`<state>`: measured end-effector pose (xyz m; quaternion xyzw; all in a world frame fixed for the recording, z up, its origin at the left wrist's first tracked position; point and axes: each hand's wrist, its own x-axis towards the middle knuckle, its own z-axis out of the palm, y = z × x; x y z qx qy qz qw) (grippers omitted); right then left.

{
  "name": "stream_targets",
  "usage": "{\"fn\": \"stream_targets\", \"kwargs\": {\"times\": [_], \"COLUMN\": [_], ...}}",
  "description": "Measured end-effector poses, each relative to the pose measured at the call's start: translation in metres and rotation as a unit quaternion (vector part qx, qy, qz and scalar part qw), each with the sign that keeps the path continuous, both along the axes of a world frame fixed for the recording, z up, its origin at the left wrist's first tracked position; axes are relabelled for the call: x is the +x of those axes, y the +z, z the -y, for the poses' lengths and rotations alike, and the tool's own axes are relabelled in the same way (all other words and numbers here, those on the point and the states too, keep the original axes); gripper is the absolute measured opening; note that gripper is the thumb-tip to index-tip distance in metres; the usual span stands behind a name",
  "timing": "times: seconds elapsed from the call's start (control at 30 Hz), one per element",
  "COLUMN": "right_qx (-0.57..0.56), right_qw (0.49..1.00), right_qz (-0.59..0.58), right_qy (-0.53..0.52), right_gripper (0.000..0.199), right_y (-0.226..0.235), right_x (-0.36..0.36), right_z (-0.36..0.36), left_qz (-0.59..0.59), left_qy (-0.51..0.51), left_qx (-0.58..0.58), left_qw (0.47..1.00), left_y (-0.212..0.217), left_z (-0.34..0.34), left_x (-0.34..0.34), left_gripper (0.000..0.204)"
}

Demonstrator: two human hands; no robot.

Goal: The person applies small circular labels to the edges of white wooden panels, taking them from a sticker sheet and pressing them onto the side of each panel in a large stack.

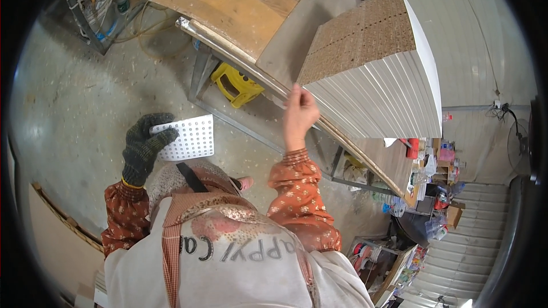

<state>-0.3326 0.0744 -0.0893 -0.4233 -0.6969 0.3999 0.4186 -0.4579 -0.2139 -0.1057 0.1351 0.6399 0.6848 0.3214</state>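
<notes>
My left hand (147,147), in a dark knitted glove, grips a white sheet of small printed labels (193,138) in front of my apron. The sheet carries rows of small dark marks. My bare right hand (300,115) is raised at the near corner of a stack of white boards (371,97), thumb and forefinger pinched together. Whatever those fingertips hold, if anything, is too small to make out. The boards stand pressed together on the workbench (285,17), their rough brown chipboard edges, dotted with holes, turned up.
Beneath the bench, a yellow machine (237,84) sits by its metal frame legs. A hose (149,33) lies on the floor at the upper left, near a metal rack. Cluttered shelves (394,268) and a fan (518,145) stand to the right.
</notes>
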Motion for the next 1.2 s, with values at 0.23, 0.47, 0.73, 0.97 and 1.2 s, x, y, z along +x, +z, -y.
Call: {"fn": "stream_targets", "kwargs": {"times": [0.23, 0.47, 0.73, 0.97, 1.2], "right_qx": [-0.116, -0.108, -0.149, -0.215, -0.205], "right_qw": [0.976, 0.918, 0.906, 0.919, 0.938], "right_qz": [-0.005, -0.005, 0.006, -0.067, -0.11], "right_qy": [0.183, 0.382, 0.396, 0.324, 0.257], "right_gripper": [0.02, 0.038, 0.034, 0.029, 0.021], "right_y": [0.031, 0.065, 0.082, 0.088, 0.09], "right_x": [0.012, 0.029, 0.067, 0.086, 0.092], "right_z": [-0.001, 0.045, 0.047, 0.047, 0.051], "left_qz": [-0.043, -0.176, -0.227, -0.27, -0.3], "left_qy": [-0.025, -0.095, -0.166, -0.226, -0.251], "left_qx": [0.071, 0.065, 0.064, 0.005, 0.031], "left_qw": [0.996, 0.978, 0.957, 0.936, 0.92], "left_y": [0.005, 0.027, 0.052, 0.089, 0.087], "left_z": [-0.016, -0.052, -0.092, -0.11, -0.117], "left_x": [0.004, 0.014, 0.03, 0.037, 0.04], "left_gripper": [0.03, 0.027, 0.028, 0.034, 0.045]}}
